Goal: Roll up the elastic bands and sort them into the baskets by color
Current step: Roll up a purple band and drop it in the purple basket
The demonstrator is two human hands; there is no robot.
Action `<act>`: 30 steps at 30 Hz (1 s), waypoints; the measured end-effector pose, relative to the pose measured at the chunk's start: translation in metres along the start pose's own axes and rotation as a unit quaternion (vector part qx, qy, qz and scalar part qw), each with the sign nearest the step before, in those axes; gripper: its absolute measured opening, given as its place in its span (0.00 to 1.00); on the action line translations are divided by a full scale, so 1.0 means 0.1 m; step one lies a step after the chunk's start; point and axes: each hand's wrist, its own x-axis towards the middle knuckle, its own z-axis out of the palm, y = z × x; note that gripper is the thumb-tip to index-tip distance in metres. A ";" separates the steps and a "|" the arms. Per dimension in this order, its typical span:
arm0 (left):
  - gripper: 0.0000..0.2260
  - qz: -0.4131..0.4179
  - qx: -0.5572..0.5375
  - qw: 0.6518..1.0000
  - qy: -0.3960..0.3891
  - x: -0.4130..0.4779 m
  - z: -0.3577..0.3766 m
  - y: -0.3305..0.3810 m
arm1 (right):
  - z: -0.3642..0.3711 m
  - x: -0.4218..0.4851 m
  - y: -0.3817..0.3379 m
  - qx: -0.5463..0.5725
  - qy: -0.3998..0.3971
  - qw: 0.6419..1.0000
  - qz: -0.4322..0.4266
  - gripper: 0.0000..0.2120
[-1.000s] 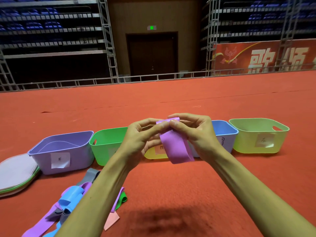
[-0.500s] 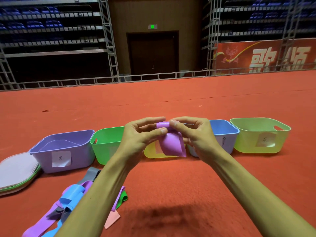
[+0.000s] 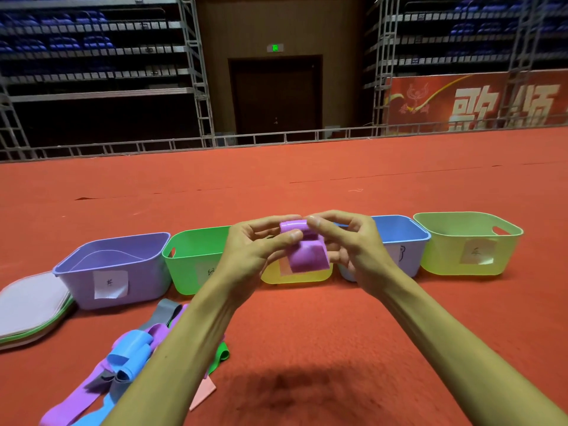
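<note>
A purple elastic band [image 3: 307, 252] is held in the air between both hands, its top wound into a small roll and a short tail hanging below. My left hand [image 3: 246, 256] pinches the roll from the left with thumb and fingers. My right hand [image 3: 350, 244] pinches it from the right. Behind the hands stands a row of baskets on the red carpet: purple [image 3: 113, 269], green [image 3: 190, 256], yellow [image 3: 295, 276] mostly hidden by the hands, blue [image 3: 399, 238] and light green [image 3: 467, 241].
A loose pile of bands [image 3: 135, 358] in purple, blue, grey, green and pink lies on the carpet at the lower left, partly under my left forearm. Flat stacked pads [image 3: 30, 305] lie left of the purple basket. Metal railing and stands run behind.
The hanging tail of the purple band has grown shorter as the roll at the top has grown. Both hands have stayed in about the same place.
</note>
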 end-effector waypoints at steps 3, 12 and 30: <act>0.19 -0.003 0.004 1.000 -0.007 -0.02 0.00 -0.02 | 0.00 0.02 0.03 -0.013 0.011 1.000 -0.010 0.13; 0.13 -0.027 -0.020 0.999 0.012 -0.02 0.01 -0.08 | -0.01 -0.04 0.09 0.043 -0.019 0.998 -0.035 0.15; 0.18 -0.041 0.022 0.998 0.030 -0.10 -0.07 -0.16 | 0.07 -0.03 0.13 0.002 -0.002 0.999 -0.040 0.13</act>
